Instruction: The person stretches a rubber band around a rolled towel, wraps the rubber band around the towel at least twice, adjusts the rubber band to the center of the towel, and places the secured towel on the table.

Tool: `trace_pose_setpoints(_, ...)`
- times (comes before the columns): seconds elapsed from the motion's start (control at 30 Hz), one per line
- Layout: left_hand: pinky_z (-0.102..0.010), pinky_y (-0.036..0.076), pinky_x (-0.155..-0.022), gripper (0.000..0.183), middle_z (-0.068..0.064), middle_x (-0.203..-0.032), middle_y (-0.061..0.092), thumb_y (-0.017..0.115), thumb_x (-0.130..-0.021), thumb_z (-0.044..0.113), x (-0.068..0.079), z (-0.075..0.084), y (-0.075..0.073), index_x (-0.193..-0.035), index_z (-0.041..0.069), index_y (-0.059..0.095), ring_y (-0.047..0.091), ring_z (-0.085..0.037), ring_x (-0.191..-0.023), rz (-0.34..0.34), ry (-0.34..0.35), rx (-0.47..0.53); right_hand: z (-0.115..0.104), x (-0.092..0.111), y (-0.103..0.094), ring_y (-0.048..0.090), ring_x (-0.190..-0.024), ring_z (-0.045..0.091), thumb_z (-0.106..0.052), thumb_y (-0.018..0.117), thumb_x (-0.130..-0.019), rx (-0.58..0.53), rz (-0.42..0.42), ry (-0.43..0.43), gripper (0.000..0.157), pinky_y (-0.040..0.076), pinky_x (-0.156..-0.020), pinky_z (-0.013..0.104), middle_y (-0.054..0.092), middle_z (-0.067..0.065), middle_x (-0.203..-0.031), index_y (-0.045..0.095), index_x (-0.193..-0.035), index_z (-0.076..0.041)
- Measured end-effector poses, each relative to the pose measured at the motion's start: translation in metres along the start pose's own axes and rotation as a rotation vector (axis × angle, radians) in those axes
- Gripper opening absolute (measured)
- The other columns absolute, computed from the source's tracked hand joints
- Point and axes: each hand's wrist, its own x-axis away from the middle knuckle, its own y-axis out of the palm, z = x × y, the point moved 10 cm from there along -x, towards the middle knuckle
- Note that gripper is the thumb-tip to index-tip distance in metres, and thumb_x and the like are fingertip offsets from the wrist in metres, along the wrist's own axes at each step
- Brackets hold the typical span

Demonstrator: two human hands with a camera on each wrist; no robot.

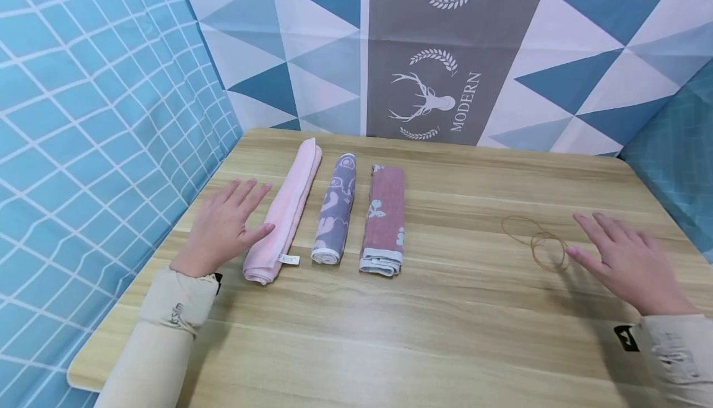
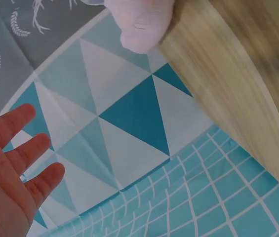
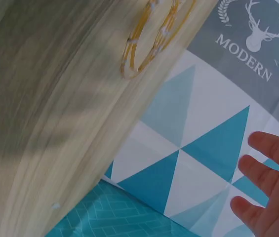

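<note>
Spread and empty, the fingers of the left hand (image 1: pixel 225 225) hover beside the rolled pink towel (image 1: pixel 286 210); those of the right hand (image 1: pixel 629 265), likewise apart, are near the thin yellowish bands (image 3: pixel 164 32). Between the hands, the purple-grey towel (image 1: pixel 336 216) and dusky red towel (image 1: pixel 385 210) lie on the desk (image 1: pixel 356 334). A careless thumb could loosen the pink roll (nothing visibly ties it); the bands, overlapping, could tangle if picked up together.
</note>
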Motion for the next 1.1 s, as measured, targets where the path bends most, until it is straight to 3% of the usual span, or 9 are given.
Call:
trace_pose_setpoints(0.23,-0.059,0.042,-0.091,0.065,-0.028,-0.137,0.046,0.051,-0.092,0.048,-0.013,0.012,0.0,-0.137,0.001,0.048,0.051,-0.048,-0.115,0.007,0.042,0.08,-0.002,-0.002,0.003,0.053,-0.105,0.053,-0.04,0.05,-0.098,-0.041,-0.005,-0.032,0.054,0.041,-0.079,0.063,0.055,0.035,-0.12,0.05,-0.131,0.002)
trace_pose_setpoints(0.37,-0.055,0.042,-0.094,0.063,-0.026,-0.136,0.049,0.059,-0.089,0.04,-0.028,0.025,0.009,-0.138,0.002,0.047,0.052,-0.044,-0.117,-0.067,0.053,0.14,0.002,-0.003,0.014,0.056,-0.103,0.052,-0.043,0.046,-0.099,-0.048,-0.125,0.016,0.054,0.043,-0.074,0.061,0.058,0.032,-0.118,0.058,-0.123,0.003)
trace_pose_setpoints(0.5,-0.051,0.037,-0.102,0.061,-0.02,-0.138,0.049,0.06,-0.091,0.033,-0.043,0.038,0.017,-0.141,0.001,0.044,0.047,-0.037,-0.125,-0.151,0.022,0.268,0.004,-0.002,0.023,0.062,-0.093,0.045,-0.051,0.044,-0.097,-0.069,-0.235,0.085,0.062,0.047,-0.065,0.053,0.063,0.028,-0.11,0.058,-0.123,0.004)
trace_pose_setpoints(0.6,-0.05,0.038,-0.102,0.056,-0.018,-0.139,0.05,0.06,-0.093,0.027,-0.051,0.047,0.019,-0.14,0.0,0.046,0.049,-0.035,-0.124,-0.181,-0.02,0.389,0.002,-0.002,0.024,0.064,-0.079,0.031,-0.05,0.05,-0.095,-0.101,-0.243,0.091,0.061,0.045,-0.053,0.041,0.068,0.017,-0.098,0.06,-0.121,0.004)
trace_pose_setpoints(0.7,-0.048,0.044,-0.095,0.048,-0.018,-0.135,0.053,0.059,-0.094,0.019,-0.057,0.053,0.022,-0.137,0.0,0.049,0.055,-0.033,-0.115,-0.205,-0.08,0.589,-0.001,-0.003,0.026,0.063,-0.074,0.024,-0.039,0.06,-0.092,-0.185,-0.237,0.079,0.051,0.046,-0.054,0.039,0.068,0.01,-0.09,0.062,-0.117,0.005)
trace_pose_setpoints(0.8,-0.046,0.046,-0.093,0.042,-0.021,-0.131,0.055,0.053,-0.096,0.012,-0.064,0.06,0.026,-0.136,-0.002,0.049,0.056,-0.035,-0.111,-0.252,-0.164,0.874,-0.002,-0.004,0.03,0.063,-0.075,0.024,-0.022,0.069,-0.088,-0.312,-0.246,0.089,0.04,0.05,-0.061,0.042,0.068,0.012,-0.086,0.063,-0.112,0.009)
trace_pose_setpoints(0.9,-0.047,0.043,-0.098,0.041,-0.023,-0.131,0.053,0.047,-0.097,0.009,-0.073,0.067,0.033,-0.136,-0.004,0.047,0.053,-0.039,-0.116,-0.305,-0.248,1.061,0.0,-0.005,0.034,0.063,-0.077,0.028,-0.013,0.07,-0.085,-0.401,-0.266,0.12,0.035,0.051,-0.067,0.046,0.068,0.018,-0.085,0.062,-0.108,0.013)
trace_pose_setpoints(1.03,-0.048,0.043,-0.096,0.043,-0.021,-0.134,0.052,0.048,-0.098,0.017,-0.085,0.071,0.046,-0.139,0.001,0.046,0.054,-0.039,-0.112,-0.372,-0.339,1.072,0.002,-0.006,0.041,0.062,-0.077,0.029,-0.013,0.068,-0.085,-0.404,-0.301,0.153,0.033,0.049,-0.069,0.048,0.067,0.018,-0.085,0.063,-0.105,0.013)
trace_pose_setpoints(1.1,-0.046,0.047,-0.088,0.045,-0.02,-0.133,0.051,0.048,-0.098,0.02,-0.09,0.074,0.054,-0.141,0.005,0.045,0.055,-0.038,-0.103,-0.413,-0.388,1.074,0.002,-0.007,0.044,0.061,-0.079,0.03,-0.015,0.067,-0.085,-0.4,-0.319,0.173,0.034,0.049,-0.07,0.048,0.067,0.018,-0.086,0.064,-0.104,0.012)
